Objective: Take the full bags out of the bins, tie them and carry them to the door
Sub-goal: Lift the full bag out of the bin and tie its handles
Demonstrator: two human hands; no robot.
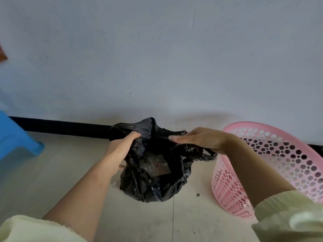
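Wall [157,58]: pale grey-blue, fills the far half, with a black skirting strip [61,127] along its foot.
Floor [52,172]: pale tiles, running from the skirting to the near edge.
Pink bin [227,180]: a perforated basket on the floor at the right, by the wall; the right forearm crosses in front of it.
Black bag [157,186]: out of the bin, on the floor at centre, just left of the bin. Its mouth is open and untied, and clear wrapping shows inside.
Blue stool [17,142]: at the left edge, partly cut off.
Sleeves [283,205]: cream, pushed up both forearms.
Left hand [122,147]: fingers curled into the left side of the bag's rim, gripping it.
Right hand [197,140]: apart from the left, fingers nearly straight over the rim's right side. The thumb is hidden, so I cannot tell whether it pinches.
Crumb [198,194]: a dark speck on the floor between bag and bin.
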